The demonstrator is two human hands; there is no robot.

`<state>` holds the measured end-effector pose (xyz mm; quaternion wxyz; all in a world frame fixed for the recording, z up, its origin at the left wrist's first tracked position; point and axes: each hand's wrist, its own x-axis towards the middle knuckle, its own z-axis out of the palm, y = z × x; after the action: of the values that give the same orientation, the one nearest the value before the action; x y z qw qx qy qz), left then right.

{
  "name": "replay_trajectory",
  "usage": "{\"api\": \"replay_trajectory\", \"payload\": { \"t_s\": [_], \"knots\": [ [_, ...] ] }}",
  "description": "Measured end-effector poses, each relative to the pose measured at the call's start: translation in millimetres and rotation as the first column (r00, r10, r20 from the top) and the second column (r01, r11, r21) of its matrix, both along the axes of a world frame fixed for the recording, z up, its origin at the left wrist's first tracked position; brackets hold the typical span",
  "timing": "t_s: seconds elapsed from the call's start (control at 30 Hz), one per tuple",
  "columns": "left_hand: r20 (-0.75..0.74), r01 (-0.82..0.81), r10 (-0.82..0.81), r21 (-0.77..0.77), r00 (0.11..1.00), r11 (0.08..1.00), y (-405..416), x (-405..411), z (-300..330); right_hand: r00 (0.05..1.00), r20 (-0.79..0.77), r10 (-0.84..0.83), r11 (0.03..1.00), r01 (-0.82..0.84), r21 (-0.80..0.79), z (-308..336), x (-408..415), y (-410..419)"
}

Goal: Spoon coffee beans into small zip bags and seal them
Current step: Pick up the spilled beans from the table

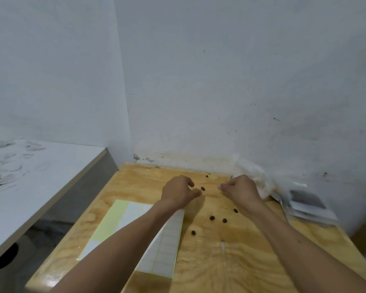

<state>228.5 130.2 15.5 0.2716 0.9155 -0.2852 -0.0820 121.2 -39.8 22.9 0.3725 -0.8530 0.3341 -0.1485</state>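
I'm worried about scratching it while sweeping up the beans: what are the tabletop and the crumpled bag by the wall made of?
The light-brown wooden tabletop looks like plywood with a glossy varnish: swirling grain and wet-looking glare patches. The crumpled clear bag seems to be thin plastic film, translucent and creased; blur leaves it uncertain.

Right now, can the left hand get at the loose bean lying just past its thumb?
Probably yes. The left hand hovers with fingers curled, and the coffee bean lies on bare wooden table right beside its thumb tip. Nothing sits between them; the right hand is off to the side.
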Motion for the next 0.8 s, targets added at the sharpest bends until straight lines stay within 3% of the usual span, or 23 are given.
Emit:
{"api": "replay_trajectory", "payload": {
  "t_s": [0.13, 0.37, 0.43, 0.5, 0.57, 0.6, 0.67, 0.73, 0.8],
  "knots": [
    [0.065, 0.004, -0.005, 0.017, 0.998, 1.0, -6.4, -3.1, -10.7, 0.992, -0.028, 0.121, 0.984, -0.123, -0.126, -8.9, 10.3, 13.0],
    [0.022, -0.055, 0.056, -0.031, 0.998, 0.998, -8.7, 3.0, -14.8, 0.978, -0.041, 0.204, 0.968, -0.208, -0.14, -19.4, 36.4, 23.4],
    [-0.098, -0.088, 0.075, -0.142, 0.992, 0.986, -6.6, 5.6, -16.0, 0.978, -0.036, 0.206, 0.968, -0.209, -0.136, -22.0, 36.7, 23.3],
    [-0.365, -0.213, 0.078, -0.346, 0.928, 0.914, -1.5, 7.4, -13.2, 0.983, -0.016, 0.184, 0.98, -0.185, -0.069, -19.0, 35.7, 25.6],
    [-0.59, -0.395, 0.058, -0.46, 0.805, 0.795, 4.3, 13.3, -5.3, 0.995, 0.066, 0.078, 0.981, -0.089, 0.175, -10.9, 35.7, 26.9],
    [-0.684, -0.48, 0.024, -0.486, 0.729, 0.731, 6.8, 16.6, -0.8, 0.994, 0.11, -0.008, 0.928, -0.034, 0.372, -6.0, 36.7, 25.9],
    [-0.822, -0.619, -0.092, -0.492, 0.562, 0.612, 10.2, 22.0, 9.0, 0.964, 0.195, -0.182, 0.631, -0.038, 0.775, 4.9, 41.1, 24.0],
    [-0.866, -0.67, -0.168, -0.475, 0.47, 0.571, 12.3, 24.9, 17.5, 0.923, 0.204, -0.327, 0.331, -0.09, 0.939, 15.3, 46.4, 21.4],
    [-0.864, -0.639, -0.165, -0.469, 0.476, 0.609, 14.0, 25.5, 23.2, 0.918, 0.186, -0.351, 0.233, -0.107, 0.966, 20.4, 50.2, 19.7]
  ]
}}
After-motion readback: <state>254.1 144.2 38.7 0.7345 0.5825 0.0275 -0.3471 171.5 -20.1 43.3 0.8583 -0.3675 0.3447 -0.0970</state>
